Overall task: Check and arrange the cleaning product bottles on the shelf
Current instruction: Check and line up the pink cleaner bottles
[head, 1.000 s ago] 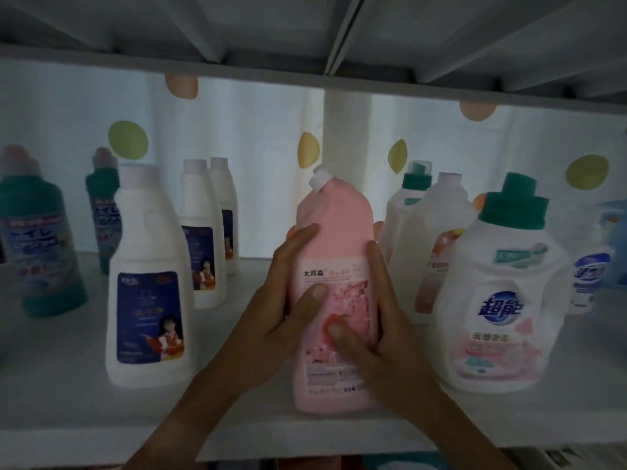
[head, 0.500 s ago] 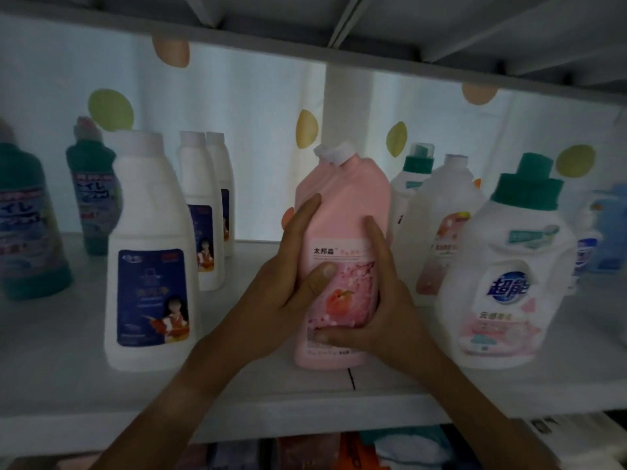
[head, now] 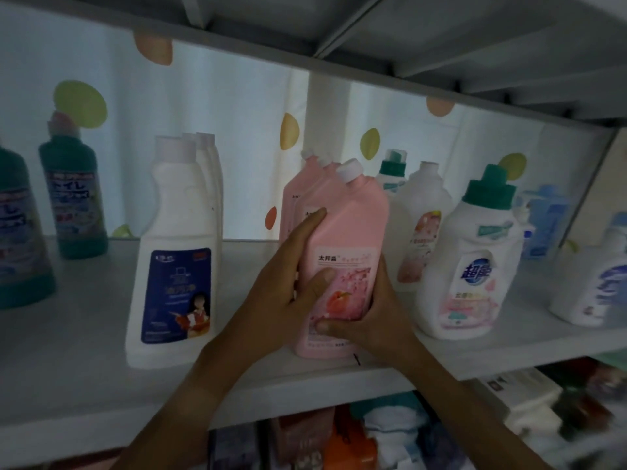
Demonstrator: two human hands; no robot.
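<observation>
White shelf (head: 84,374) runs across, bottles lined along it. Big white jug (head: 470,266) with a green cap on the right, tall white bottle (head: 176,266) with a blue label on the left. Between them, near the front edge, the pink bottle (head: 342,262) stands upright. Left hand (head: 288,293) wraps its left side, thumb on the label; right hand (head: 369,317) grips its lower right, thumb across the front.

A shop or storeroom — a metal shelf (head: 101,385) lined with rows of duplicate cleaning bottles (head: 176,252).
</observation>
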